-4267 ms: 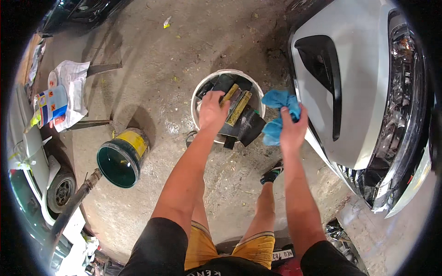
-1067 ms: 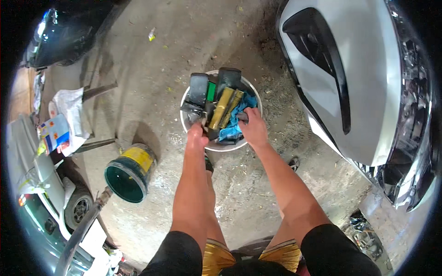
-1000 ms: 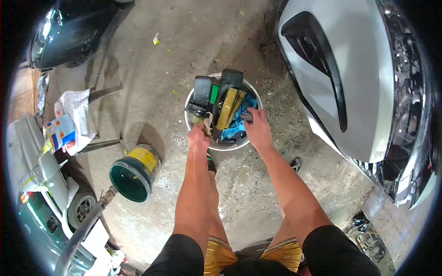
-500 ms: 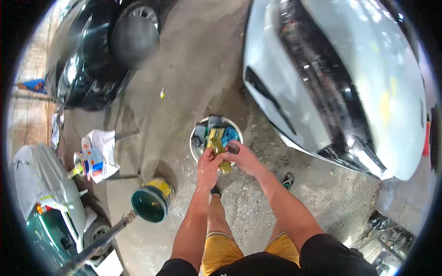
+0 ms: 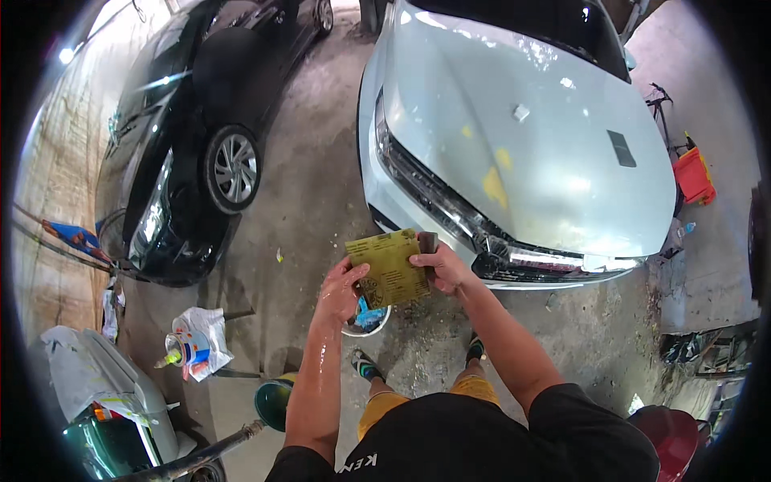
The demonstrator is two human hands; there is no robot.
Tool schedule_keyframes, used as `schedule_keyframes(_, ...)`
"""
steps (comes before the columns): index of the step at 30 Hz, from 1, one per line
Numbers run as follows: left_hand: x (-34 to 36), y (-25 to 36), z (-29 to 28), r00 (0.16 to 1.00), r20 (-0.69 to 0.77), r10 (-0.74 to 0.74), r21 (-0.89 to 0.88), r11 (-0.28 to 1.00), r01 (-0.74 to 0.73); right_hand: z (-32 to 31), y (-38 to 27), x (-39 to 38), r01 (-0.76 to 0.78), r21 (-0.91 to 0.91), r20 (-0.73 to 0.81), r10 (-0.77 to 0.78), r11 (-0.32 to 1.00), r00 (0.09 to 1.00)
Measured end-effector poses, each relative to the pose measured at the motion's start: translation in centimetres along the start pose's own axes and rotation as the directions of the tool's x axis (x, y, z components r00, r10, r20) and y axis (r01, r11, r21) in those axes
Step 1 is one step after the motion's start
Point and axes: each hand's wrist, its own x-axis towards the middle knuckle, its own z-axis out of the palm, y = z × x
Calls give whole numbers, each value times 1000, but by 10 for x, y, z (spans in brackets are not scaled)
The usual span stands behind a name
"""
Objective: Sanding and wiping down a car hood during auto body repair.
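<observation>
My left hand [image 5: 342, 287] pinches the left edge of a yellow-olive sheet of sandpaper [image 5: 392, 277], its printed back facing up. At the opposite edge, my right hand [image 5: 446, 268] grips the same sheet with its thumb on top. A small dark grey block [image 5: 429, 241], perhaps a sanding block, is also in that hand, beside the sheet's upper right corner. My left forearm looks wet. Below the sheet, partly covered by it and my left hand, a round white basin [image 5: 382, 324] on the floor holds a blue cloth [image 5: 369, 315] and dark items.
Ahead right stands a pale car [image 5: 450, 88] with yellow patches, a dark rectangular sheet [image 5: 621, 149] and a small white piece on its hood. A black car [image 5: 161, 161] is at left. A bucket [image 5: 274, 402], a pole [image 5: 209, 451] and a covered stand with a can [image 5: 193, 345] sit lower left.
My hands have risen from over the basin, and the sandpaper, folded or bunched before, is now spread flat between them. The view has tilted up, showing more of both cars.
</observation>
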Motion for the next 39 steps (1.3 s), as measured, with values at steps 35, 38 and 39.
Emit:
schedule_keyframes(35,22,8,143,813,-120,569,628,678,-382,62,-48,-44,490,-785,59,-741,379,668)
schedule_keyframes(38,20,11,141,815,-106,570,558,712,-426,58,-54,-59,533,-824,256,-713,191,652)
schedule_keyframes(39,17,11,139,814,-91,574,525,722,-451,54,-53,-60,532,-825,260,-708,191,657)
